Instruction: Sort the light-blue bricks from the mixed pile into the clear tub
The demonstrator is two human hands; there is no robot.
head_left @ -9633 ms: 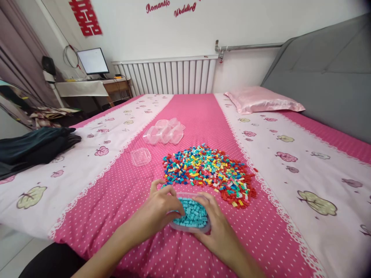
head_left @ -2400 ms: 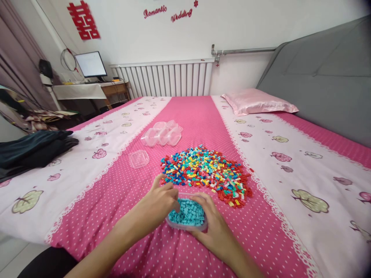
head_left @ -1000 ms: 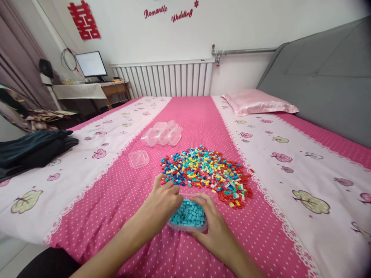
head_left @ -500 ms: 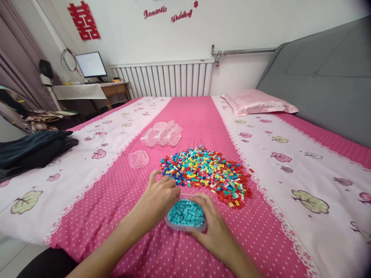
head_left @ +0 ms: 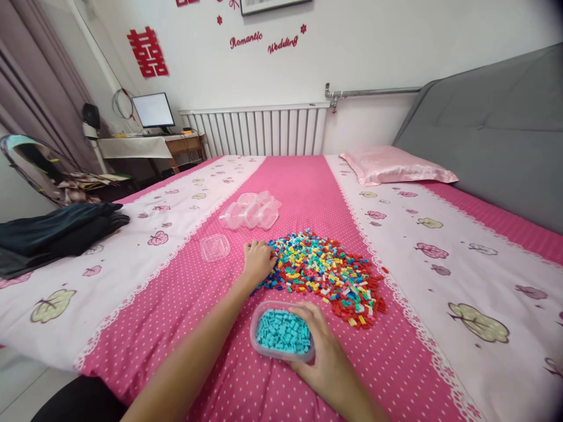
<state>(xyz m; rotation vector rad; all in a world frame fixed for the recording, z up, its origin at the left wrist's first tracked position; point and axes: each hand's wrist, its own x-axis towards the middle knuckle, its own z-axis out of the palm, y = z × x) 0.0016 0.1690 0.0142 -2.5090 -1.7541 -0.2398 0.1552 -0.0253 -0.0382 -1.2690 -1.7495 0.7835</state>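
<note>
My right hand (head_left: 323, 357) grips the right side of a clear plastic container (head_left: 254, 334), thumb at the near side and fingers over the far rim. Small turquoise building bricks (head_left: 284, 331) fill much of this container, which rests on the bedspread. Beyond it lies a loose heap of small building bricks (head_left: 325, 266) in red, yellow, blue, white and green. My left hand (head_left: 259, 258) is at the heap's left edge, palm down, with its fingers bent but apart; the fingertips are partly hidden. No brick shows in its grasp.
A clear plastic lid (head_left: 215, 248) lies left of the heap. Behind it several clear containers (head_left: 250, 211) are grouped on the pink dotted bedspread (head_left: 290, 181). Dark folded clothes (head_left: 57, 234) lie at the left, a pink pillow (head_left: 396, 165) at the back right.
My left hand has moved from above the container forward to the heap's left edge. My right hand keeps hold of the container. The camera view has tilted up slightly.
</note>
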